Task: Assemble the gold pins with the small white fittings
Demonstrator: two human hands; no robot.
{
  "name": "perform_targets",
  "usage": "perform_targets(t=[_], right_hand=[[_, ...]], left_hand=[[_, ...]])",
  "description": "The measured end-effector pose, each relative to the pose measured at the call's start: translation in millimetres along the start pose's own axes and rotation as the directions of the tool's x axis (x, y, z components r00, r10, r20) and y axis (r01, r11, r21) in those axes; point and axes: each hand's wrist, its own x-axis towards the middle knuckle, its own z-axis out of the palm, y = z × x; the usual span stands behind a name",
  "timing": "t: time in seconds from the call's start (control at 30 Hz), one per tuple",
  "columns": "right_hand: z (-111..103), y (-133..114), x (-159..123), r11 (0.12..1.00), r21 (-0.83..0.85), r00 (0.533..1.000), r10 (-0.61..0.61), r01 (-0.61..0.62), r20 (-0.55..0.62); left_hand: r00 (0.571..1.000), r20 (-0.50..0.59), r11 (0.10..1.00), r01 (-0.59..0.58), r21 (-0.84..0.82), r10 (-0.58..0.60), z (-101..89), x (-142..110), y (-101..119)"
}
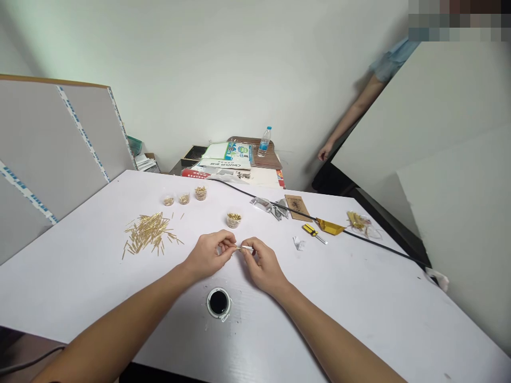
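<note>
My left hand (208, 255) is closed in a pinch on a thin gold-coloured pin (238, 248). Facing it, my right hand (265, 267) is closed with its fingertips at the pin's other end. A short white stick (247, 247) shows between the right fingers. Just behind the hands stands a small clear cup (233, 224) with gold-coloured pieces in it. In front of them is a small round pot (219, 303) of black liquid with a white rim. To the left lies a loose heap of thin gold-coloured pins (148, 232).
Three small cups (184, 198) stand behind the heap. On the right lie a yellow-and-black screwdriver (314, 233), silver packets (271, 206), a brown card (297, 207) and a black cable (371, 241). A water bottle (264, 142) stands behind the table; another person's arm (351, 117) hangs at right.
</note>
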Motion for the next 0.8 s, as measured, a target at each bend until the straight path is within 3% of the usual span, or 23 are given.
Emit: perform_targets(t=[0.27,0.8], right_hand=[[0.9,-2.5,-1.5,1.000,-0.008,1.000,0.002,-0.002,-0.005],[2.6,-4.3,-2.2,1.000,-0.002,0.999,0.031,-0.031,-0.012]], left_hand=[[0.998,0.037,0.998,0.059,0.007,-0.059,0.7,-0.8,0.5],[0.998,0.053,0.999,0.045,0.024,-0.046,2.0,0.0,1.0]])
